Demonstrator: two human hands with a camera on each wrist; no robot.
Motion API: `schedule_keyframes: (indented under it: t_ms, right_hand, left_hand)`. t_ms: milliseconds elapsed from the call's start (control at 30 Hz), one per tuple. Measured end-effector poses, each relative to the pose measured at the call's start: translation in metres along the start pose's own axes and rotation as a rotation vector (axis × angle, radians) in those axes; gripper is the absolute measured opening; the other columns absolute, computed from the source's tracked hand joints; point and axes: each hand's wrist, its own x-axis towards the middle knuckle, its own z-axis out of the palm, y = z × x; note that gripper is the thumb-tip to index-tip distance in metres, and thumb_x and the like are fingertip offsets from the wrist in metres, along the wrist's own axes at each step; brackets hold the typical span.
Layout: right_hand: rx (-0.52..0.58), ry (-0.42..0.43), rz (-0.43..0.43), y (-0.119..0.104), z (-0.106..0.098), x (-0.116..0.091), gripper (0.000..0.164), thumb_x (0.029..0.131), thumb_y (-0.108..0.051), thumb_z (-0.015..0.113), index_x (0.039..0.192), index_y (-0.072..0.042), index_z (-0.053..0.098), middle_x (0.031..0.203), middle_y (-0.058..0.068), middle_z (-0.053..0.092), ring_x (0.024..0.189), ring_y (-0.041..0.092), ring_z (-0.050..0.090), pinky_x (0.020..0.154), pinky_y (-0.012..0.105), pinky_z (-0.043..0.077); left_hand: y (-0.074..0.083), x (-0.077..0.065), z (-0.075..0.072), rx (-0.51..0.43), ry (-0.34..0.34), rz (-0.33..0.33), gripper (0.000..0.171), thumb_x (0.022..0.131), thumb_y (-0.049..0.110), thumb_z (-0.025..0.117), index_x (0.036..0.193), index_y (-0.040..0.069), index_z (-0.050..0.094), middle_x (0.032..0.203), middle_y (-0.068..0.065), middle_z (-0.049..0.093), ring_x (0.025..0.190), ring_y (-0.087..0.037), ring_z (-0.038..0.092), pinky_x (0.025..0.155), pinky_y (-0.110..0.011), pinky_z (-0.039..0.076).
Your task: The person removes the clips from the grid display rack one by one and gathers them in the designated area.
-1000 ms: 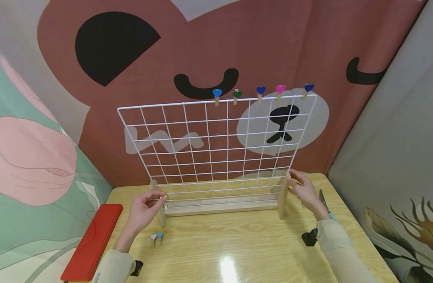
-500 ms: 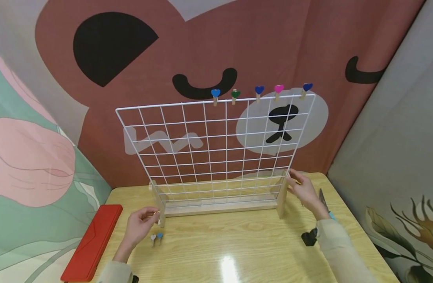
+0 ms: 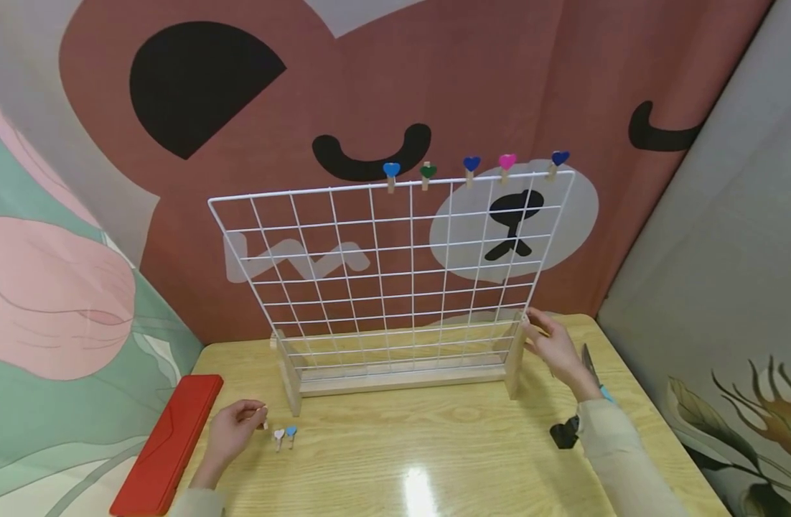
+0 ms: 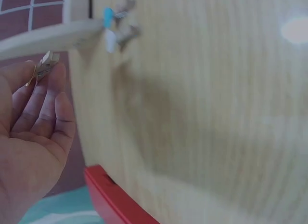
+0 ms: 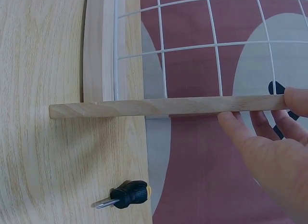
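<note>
My left hand (image 3: 230, 434) pinches a small wooden clothespin (image 4: 45, 65) between thumb and fingertips, low over the left of the table. Beside it lie a white-heart clothespin (image 3: 279, 436) and a light-blue-heart clothespin (image 3: 291, 434). A white wire grid (image 3: 379, 276) stands upright in a wooden stand (image 3: 402, 380). Along the right half of its top wire are clipped several heart clothespins, including a pink one (image 3: 507, 164) and a green one (image 3: 427, 174). My right hand (image 3: 557, 352) grips the upper end of the stand's right side post (image 5: 168, 107), thumb and fingers on opposite faces.
A flat red case (image 3: 169, 445) lies at the table's left edge. Behind the right post is a stubby black screwdriver (image 5: 129, 194). A tool with a grey blade (image 3: 589, 362) and blue handle lies by my right wrist. A patterned curtain (image 3: 370, 86) hangs close behind the grid.
My left hand has moved left and toward me, away from the stand's left post, carrying the clothespin. My right hand stays on the right post.
</note>
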Motion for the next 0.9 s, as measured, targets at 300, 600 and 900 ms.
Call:
schedule_keyframes:
  t_ms: [300, 600, 900]
  right_hand:
    - [0.003, 0.008, 0.002, 0.002, 0.000, 0.001, 0.059, 0.104, -0.019, 0.043, 0.151, 0.004, 0.015, 0.149, 0.031, 0.021, 0.135, 0.045, 0.027, 0.100, 0.047, 0.038]
    - [0.006, 0.016, 0.012, 0.002, 0.000, 0.001, 0.059, 0.103, -0.018, 0.043, 0.151, 0.004, 0.016, 0.149, 0.031, 0.020, 0.135, 0.045, 0.027, 0.099, 0.046, 0.039]
    - [0.004, 0.017, 0.010, 0.001, 0.001, 0.001, 0.058, 0.104, -0.018, 0.042, 0.150, 0.005, 0.016, 0.150, 0.031, 0.019, 0.136, 0.046, 0.026, 0.100, 0.049, 0.037]
  left_hand:
    - [-0.031, -0.002, -0.008, 0.049, -0.003, -0.059, 0.021, 0.090, 0.008, 0.066, 0.104, -0.008, 0.066, 0.088, -0.013, 0.068, 0.069, -0.009, 0.064, 0.061, -0.023, 0.053]
    - [-0.043, -0.006, -0.007, 0.131, -0.008, -0.081, 0.018, 0.087, 0.012, 0.071, 0.096, -0.003, 0.070, 0.081, -0.006, 0.069, 0.073, -0.010, 0.063, 0.059, -0.020, 0.049]
    - [-0.048, -0.006, 0.004, 0.109, -0.066, -0.071, 0.014, 0.084, 0.009, 0.072, 0.092, -0.003, 0.069, 0.077, -0.005, 0.069, 0.066, -0.007, 0.063, 0.057, -0.021, 0.051]
